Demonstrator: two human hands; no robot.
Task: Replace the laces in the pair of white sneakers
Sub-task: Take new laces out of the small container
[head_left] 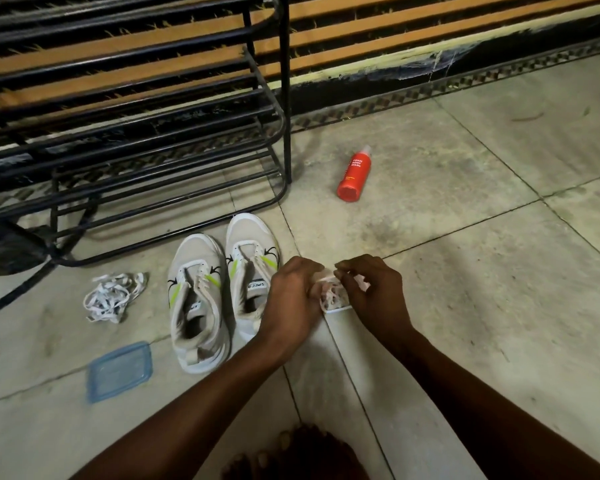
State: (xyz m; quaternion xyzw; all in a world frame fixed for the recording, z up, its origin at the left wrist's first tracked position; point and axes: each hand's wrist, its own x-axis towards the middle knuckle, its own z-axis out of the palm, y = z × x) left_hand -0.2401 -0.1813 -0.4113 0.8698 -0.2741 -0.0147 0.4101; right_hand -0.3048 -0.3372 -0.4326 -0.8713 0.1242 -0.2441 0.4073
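One pale bundle (pixel 332 295), pinched by left hand (pixel 291 296) and right hand (pixel 374 292) with curled fingers, is mostly hidden — I can't make it out.

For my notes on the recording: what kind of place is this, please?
Probably a home entryway or shoe corner: a black metal shoe rack stands on a tiled floor, and white sneakers sit in front of it.
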